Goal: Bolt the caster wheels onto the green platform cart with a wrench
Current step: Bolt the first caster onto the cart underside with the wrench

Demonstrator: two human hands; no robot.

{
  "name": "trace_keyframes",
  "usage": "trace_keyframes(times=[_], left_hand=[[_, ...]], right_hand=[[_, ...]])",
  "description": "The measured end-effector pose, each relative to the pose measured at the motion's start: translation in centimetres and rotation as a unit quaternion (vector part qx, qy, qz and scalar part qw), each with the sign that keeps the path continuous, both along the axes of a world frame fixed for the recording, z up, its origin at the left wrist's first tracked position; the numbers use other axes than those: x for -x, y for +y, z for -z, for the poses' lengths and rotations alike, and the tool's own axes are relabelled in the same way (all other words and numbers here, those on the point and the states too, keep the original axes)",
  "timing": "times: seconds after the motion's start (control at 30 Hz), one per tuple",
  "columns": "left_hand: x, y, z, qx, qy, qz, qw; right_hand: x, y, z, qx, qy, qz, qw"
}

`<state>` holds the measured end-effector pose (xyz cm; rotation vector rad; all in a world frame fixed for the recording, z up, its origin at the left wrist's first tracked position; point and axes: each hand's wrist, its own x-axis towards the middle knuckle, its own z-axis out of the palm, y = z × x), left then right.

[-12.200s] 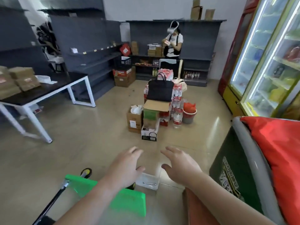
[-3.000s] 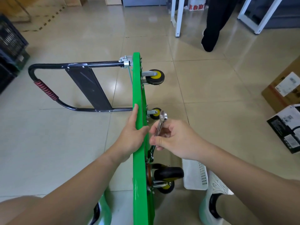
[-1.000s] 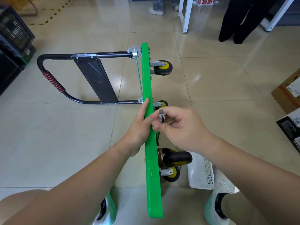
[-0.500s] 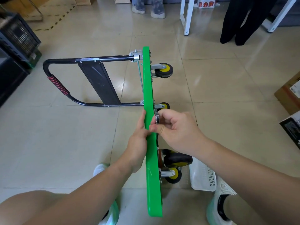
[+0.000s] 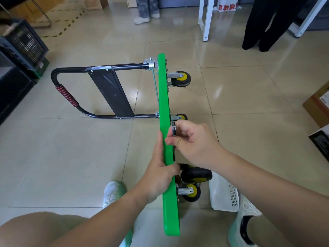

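Note:
The green platform cart stands on its long edge on the tiled floor, its black folded handle lying out to the left. Black and yellow caster wheels stick out on the right side: a far one, a middle one and two near ones. My left hand grips the cart's upper edge. My right hand is closed on a metal wrench held against the cart's underside; the wrench's lower end is hidden behind my fingers.
A white perforated basket sits on the floor by my right foot. Cardboard boxes lie at the right edge, black crates at the left. White table legs and two standing people's legs are at the back.
The camera has tilted slightly so the cart sits lower in view. My left hand has slid toward me along the edge. My right hand keeps the wrench at the same spot.

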<state>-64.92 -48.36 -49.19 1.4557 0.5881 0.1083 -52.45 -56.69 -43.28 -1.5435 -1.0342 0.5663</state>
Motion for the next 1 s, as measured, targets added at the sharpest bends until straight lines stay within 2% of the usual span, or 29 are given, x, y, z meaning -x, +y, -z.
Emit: trace_keyframes(times=[0.43, 0.57, 0.73, 0.87, 1.0], left_hand=[[-1.2, 0.6, -1.6, -0.046, 0.022, -0.016, 0.999], [-1.2, 0.4, -1.1, -0.057, 0.015, -0.014, 0.998], [-0.8, 0.2, -1.0, -0.043, 0.033, -0.021, 0.998], [-0.5, 0.1, -1.3, -0.058, 0.041, -0.018, 0.997], [-0.3, 0.1, -1.5, -0.081, 0.055, -0.005, 0.995]], right_hand=[[-1.6, 0.8, -0.2, 0.013, 0.034, 0.028, 0.999], [-1.5, 0.3, -0.5, 0.009, -0.017, 0.036, 0.999], [-3.5, 0.9, -1.2, 0.029, 0.055, 0.097, 0.993], [-4.4, 2.0, -1.0, 0.066, 0.12, 0.089, 0.987], [-5.3, 3.3, -0.2, 0.102, 0.147, 0.084, 0.98]])
